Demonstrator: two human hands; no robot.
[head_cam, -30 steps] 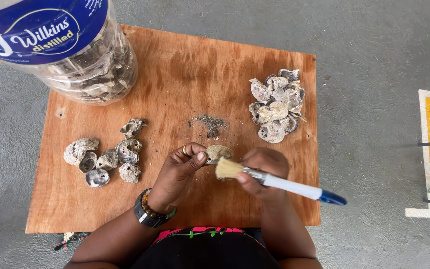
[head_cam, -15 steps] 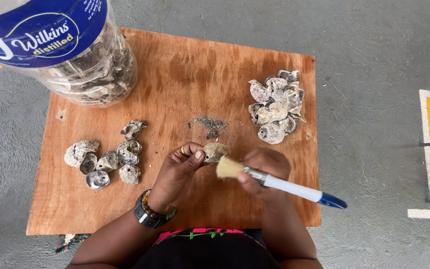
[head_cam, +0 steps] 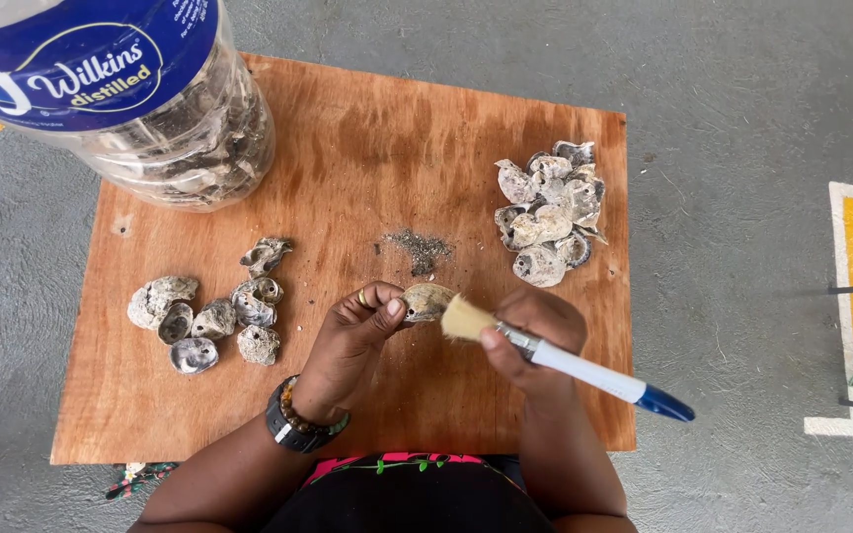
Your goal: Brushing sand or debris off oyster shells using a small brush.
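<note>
Shell [head_cam: 426, 300] pinched in left hand [head_cam: 352, 345], brush [head_cam: 545, 353] gripped by right hand [head_cam: 535, 341]; shell could be knocked loose by hard strokes.

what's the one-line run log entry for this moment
left hand: holds shell | right hand: holds brush, bristles at shell | wooden board: shell piles left and right

Head view, looking steeply down, close over wooden board [head_cam: 367, 148]
</note>
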